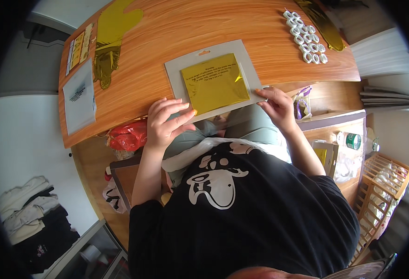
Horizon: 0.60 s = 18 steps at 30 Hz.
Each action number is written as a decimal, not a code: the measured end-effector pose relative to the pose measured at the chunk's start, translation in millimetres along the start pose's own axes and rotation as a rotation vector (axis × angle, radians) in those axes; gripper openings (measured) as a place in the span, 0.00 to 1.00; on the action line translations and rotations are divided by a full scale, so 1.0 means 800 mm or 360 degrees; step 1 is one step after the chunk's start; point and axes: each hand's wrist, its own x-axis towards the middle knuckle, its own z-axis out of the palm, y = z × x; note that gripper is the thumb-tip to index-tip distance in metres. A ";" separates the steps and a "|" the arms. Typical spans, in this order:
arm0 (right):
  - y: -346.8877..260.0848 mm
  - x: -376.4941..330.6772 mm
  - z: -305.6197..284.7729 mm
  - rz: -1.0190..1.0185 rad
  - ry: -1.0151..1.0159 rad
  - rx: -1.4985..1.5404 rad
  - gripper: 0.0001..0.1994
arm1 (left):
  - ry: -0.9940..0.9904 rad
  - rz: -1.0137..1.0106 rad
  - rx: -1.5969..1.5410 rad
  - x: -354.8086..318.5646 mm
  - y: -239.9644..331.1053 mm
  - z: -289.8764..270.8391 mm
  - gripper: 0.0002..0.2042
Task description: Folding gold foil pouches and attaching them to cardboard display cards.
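Note:
A flat packet (213, 83) with a grey card back, a hang hole and a folded square of gold foil under clear plastic rests over the table's near edge. My right hand (278, 106) pinches its lower right corner between thumb and fingers. At its lower left corner is my left hand (166, 122), with fingertips over the plastic and thumb below the near edge, gripping it loosely. Black print runs across the upper part of the gold square.
The wooden table (153, 51) bears gold foil sheets (118, 21) at the far left, another gold foil piece (323, 28) at the far right, several white rolls (307, 39), a printed card (79, 46) and a clear plastic sleeve (79, 102). A red bag (129, 136) lies below.

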 end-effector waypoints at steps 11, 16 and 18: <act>-0.024 -0.004 -0.005 0.0157 -0.0104 0.0096 0.06 | 0.0315 -0.0352 -0.0162 -0.014 0.026 0.001 0.10; -0.033 -0.016 0.007 0.0380 -0.0005 0.0334 0.06 | 0.0305 -0.0738 -0.0456 -0.035 0.040 0.008 0.11; -0.035 -0.022 0.012 0.0719 0.0126 0.0503 0.04 | 0.0279 -0.0739 -0.0509 -0.038 0.038 0.011 0.11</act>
